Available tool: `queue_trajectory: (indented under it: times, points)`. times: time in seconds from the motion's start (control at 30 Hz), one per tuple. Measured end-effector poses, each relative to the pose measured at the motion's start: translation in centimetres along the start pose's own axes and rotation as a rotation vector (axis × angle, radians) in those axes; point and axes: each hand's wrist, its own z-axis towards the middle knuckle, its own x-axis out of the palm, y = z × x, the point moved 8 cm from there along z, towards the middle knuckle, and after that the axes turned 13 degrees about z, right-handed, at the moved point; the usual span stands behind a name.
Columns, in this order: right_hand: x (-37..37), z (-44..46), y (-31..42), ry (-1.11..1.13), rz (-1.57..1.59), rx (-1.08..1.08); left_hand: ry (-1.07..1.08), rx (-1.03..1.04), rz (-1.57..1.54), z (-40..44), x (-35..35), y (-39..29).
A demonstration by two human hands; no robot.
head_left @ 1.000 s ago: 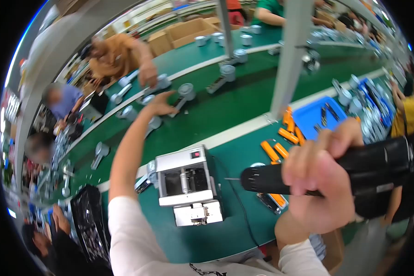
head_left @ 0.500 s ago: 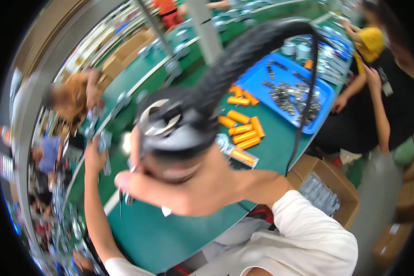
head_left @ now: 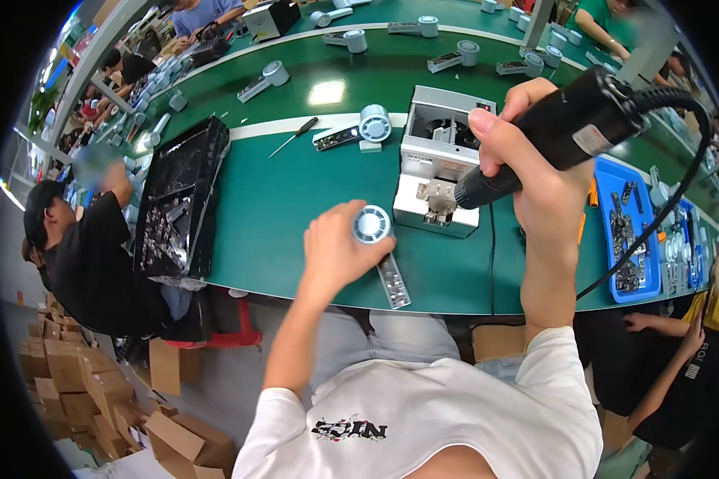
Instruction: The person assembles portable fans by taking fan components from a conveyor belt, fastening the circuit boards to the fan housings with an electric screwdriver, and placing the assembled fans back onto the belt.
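Observation:
My right hand [head_left: 539,172] is wrapped round a black electric screwdriver [head_left: 563,124], held slanting with its nose down to the left. That nose is at the metal bracket on the front of a white screw feeder [head_left: 437,164]; whether the bit touches a screw is too small to tell. My left hand [head_left: 334,246] grips the round head of a light blue-grey handheld fan [head_left: 371,225] at the middle of the table. The fan's open handle points toward my body and shows parts inside. Behind it lie a second fan [head_left: 375,124] and a small black screwdriver [head_left: 295,136].
A black tray [head_left: 216,156] with metal parts stands at the left. On the right is a blue tray [head_left: 653,275] of small parts, and the screwdriver's cable [head_left: 679,188] loops nearby. More fans [head_left: 274,74] lie on the green line behind. Co-workers sit on both sides.
The view has swung round and levelled. My right hand has brought the electric screwdriver from close before the camera to the screw feeder. My left hand has come in from the far left with the fan.

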Motion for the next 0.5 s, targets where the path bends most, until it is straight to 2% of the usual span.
queue_trajectory:
  times: [0.13,0.23,0.27,0.37,0.4,0.5]
  points:
    - [1.2,0.2,-1.5,0.044,-0.067,0.014,-0.012,-0.180,0.013,-1.5,1.1,-0.1]
    - [1.9,0.7,-2.9,0.070,-0.064,0.015,0.035,-0.223,-0.123,-3.0,1.3,0.8]
    - [1.9,0.9,-3.3,0.080,-0.061,0.028,0.086,-0.216,-0.237,-3.6,1.8,1.1]
    - [1.8,1.2,-4.2,0.118,-0.056,0.064,-0.145,-0.106,-0.337,-5.2,2.3,1.8]
    - [1.8,1.0,-4.3,0.098,-0.055,0.076,-0.153,-0.049,-0.277,-5.3,2.5,1.7]
    - [2.5,0.0,-4.1,0.102,-0.058,0.140,-0.101,-0.071,-0.380,-5.3,3.3,1.8]
